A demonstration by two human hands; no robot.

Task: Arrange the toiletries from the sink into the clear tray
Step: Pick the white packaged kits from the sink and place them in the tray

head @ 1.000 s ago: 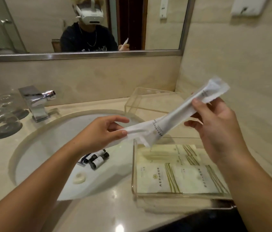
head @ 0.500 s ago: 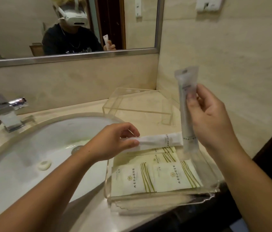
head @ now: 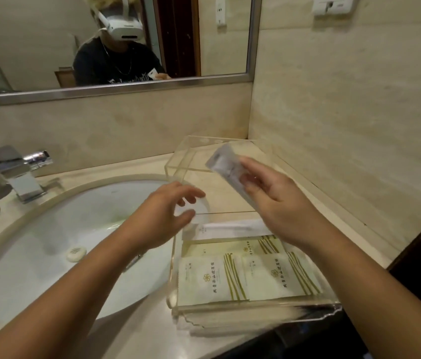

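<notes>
Head view: blurred white packet point(head: 226, 169) in right hand point(head: 279, 203).

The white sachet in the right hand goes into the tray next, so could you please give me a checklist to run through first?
1. Right hand has a grip on the sachet: ok, though blurred.
2. Left hand empty: ok, fingers spread.
3. First sachet lies flat in the tray: ok, along the far wall.
4. Room beside it: cannot tell; flat packets cover most of the floor.
5. Sink cleared: not ok, a soap remains.
6. Tray steady on the counter: cannot tell; its near edge is at the counter's front.
</notes>
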